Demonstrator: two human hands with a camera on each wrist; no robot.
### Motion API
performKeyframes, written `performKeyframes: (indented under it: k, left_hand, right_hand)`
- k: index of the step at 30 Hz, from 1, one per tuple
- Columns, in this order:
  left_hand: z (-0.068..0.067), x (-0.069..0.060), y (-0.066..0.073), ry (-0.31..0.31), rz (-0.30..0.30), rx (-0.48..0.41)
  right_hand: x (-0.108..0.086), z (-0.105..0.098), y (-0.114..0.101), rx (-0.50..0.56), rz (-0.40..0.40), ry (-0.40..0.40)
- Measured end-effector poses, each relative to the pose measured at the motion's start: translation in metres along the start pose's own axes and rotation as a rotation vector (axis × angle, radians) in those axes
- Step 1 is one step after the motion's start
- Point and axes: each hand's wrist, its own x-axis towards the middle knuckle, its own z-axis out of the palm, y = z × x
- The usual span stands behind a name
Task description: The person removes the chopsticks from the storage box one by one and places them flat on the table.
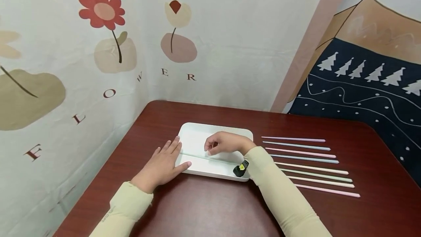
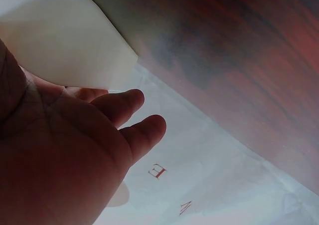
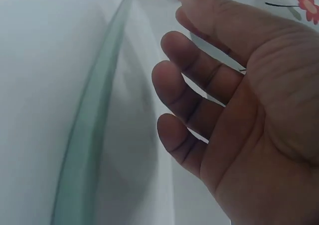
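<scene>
A white rectangular tray [image 1: 197,131] lies on the table, with one pale green chopstick [image 3: 94,130] lying lengthwise inside it. My left hand [image 1: 166,164] rests on the tray's left rim, fingers spread and straight, the thumb at the near left corner. In the left wrist view the tray's pale underside [image 2: 75,45] shows by the fingers. My right hand [image 1: 227,142] hovers above the tray's middle with loosely bent fingers, just beyond the green chopstick. The right wrist view shows those fingers apart from the chopstick; the thumb and index tips are blurred at the top edge.
Several pastel chopsticks, among them a purple chopstick [image 1: 292,139] and a pink chopstick [image 1: 329,190], lie in a spaced row right of the tray. The right forearm passes over some of their thin ends. A printed cloth [image 1: 230,65] hangs behind the dark red table [image 1: 210,207].
</scene>
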Motion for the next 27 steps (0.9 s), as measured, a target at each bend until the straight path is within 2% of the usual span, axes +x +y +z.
performKeyframes:
  k: [6,10,14,27]
  left_hand:
    - [-0.001,-0.003,-0.002,0.009,0.005,0.004]
    - [0.001,-0.005,-0.002,0.005,0.000,-0.005]
    - [0.002,-0.005,-0.001,0.008,-0.002,-0.011]
    - [0.000,-0.001,0.001,0.015,0.012,-0.005]
  right_hand:
    - [0.006,0.012,-0.001,-0.038,0.054,-0.015]
    - [0.010,0.020,-0.001,-0.150,0.033,-0.032]
    - [0.012,0.023,-0.002,-0.233,0.027,-0.015]
    - [0.007,0.016,-0.003,-0.219,0.062,0.040]
